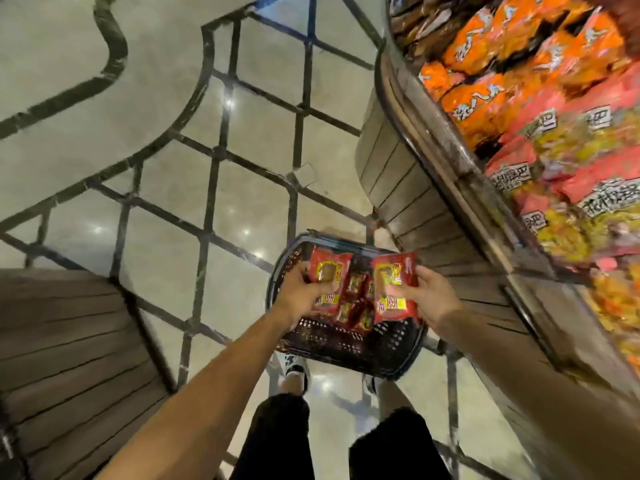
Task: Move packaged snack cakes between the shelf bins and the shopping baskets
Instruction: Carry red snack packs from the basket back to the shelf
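A dark shopping basket [398, 355] stands on the floor in front of my feet, with several red snack cake packs [353, 306] lying inside. Above it, my left hand [304, 289] grips one red snack cake pack [327, 271] by its lower edge. My right hand [429, 292] pinches a second red snack cake pack [391, 289] at its right side. Both packs hang side by side over the basket. The shelf bin [568, 140] on the right is full of orange, pink and yellow snack packs.
The curved wooden shelf front [415, 188] rises close to the basket's right side. A wooden display corner [69, 341] fills the lower left. Tiled floor with dark lines [207, 168] spreads to the left and beyond. My shoes [294, 368] are just behind the basket.
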